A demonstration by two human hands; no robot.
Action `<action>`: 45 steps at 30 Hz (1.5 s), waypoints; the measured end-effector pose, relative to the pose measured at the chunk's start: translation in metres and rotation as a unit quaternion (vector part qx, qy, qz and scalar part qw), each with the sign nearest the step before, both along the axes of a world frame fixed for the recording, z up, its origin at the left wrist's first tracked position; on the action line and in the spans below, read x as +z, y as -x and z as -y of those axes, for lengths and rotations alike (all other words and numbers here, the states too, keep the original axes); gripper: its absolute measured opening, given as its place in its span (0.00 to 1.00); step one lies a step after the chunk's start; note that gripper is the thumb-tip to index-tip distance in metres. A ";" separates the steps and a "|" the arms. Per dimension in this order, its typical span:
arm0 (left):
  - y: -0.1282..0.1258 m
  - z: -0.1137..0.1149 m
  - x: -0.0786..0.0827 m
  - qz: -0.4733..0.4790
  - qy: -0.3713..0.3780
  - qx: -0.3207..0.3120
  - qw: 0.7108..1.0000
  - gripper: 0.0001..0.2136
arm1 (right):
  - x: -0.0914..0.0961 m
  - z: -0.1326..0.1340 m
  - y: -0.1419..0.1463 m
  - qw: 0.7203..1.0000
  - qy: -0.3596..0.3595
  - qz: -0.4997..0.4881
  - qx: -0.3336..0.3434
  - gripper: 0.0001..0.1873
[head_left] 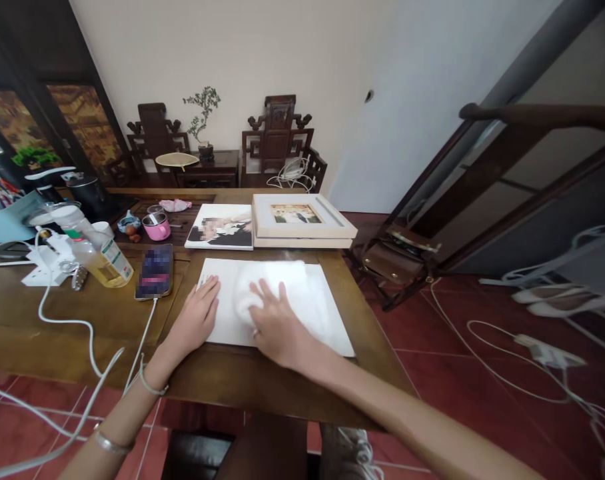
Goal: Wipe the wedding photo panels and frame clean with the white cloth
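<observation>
A white rectangular board or panel [340, 333] lies flat near the front edge of the wooden table. My left hand [201, 310] rests flat on its left side, fingers stretched out. On top of the board is a white cloth or tissue [292, 270], slightly blurred. My right hand [277, 327] presses down on this cloth with its fingers spread, and a ring shows on one finger. What lies under the right palm is hidden.
Behind the board lie a photo print [222, 227] and stacked framed pictures [302, 227]. To the left are a charging phone [154, 272], a bottle of yellow liquid [105, 263], a pink cup [157, 230] and a power strip [47, 263]. White cables trail over the table's front edge.
</observation>
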State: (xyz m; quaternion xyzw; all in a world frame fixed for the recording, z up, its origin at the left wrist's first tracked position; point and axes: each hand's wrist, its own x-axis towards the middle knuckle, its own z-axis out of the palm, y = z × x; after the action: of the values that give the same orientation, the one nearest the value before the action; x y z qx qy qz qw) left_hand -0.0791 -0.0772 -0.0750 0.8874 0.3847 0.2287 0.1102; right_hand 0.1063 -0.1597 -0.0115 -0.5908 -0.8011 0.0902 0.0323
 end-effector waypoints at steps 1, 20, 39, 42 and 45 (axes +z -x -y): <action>0.000 0.000 0.000 -0.001 -0.003 0.001 1.000 0.20 | 0.004 0.014 0.007 1.000 0.023 0.009 0.017 0.20; 0.003 -0.003 -0.004 0.013 0.008 -0.004 1.000 0.20 | -0.002 -0.033 0.005 0.998 -0.048 0.030 0.041 0.21; 0.001 -0.002 0.007 0.117 0.080 0.008 0.990 0.20 | 0.000 -0.058 0.006 0.998 -0.058 0.004 0.010 0.20; 0.003 -0.005 0.013 0.253 0.152 0.047 0.954 0.23 | -0.005 -0.058 0.025 0.997 -0.066 0.007 0.038 0.21; 0.006 -0.008 0.016 0.350 0.180 0.081 0.916 0.24 | -0.006 -0.035 0.040 0.987 -0.076 -0.006 0.138 0.20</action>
State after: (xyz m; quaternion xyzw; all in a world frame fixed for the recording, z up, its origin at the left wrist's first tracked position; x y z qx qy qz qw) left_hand -0.0846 -0.0693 -0.0591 0.6817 0.4268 0.4593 0.3770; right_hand 0.0662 -0.1242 -0.0176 -0.4696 -0.8795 0.0357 0.0690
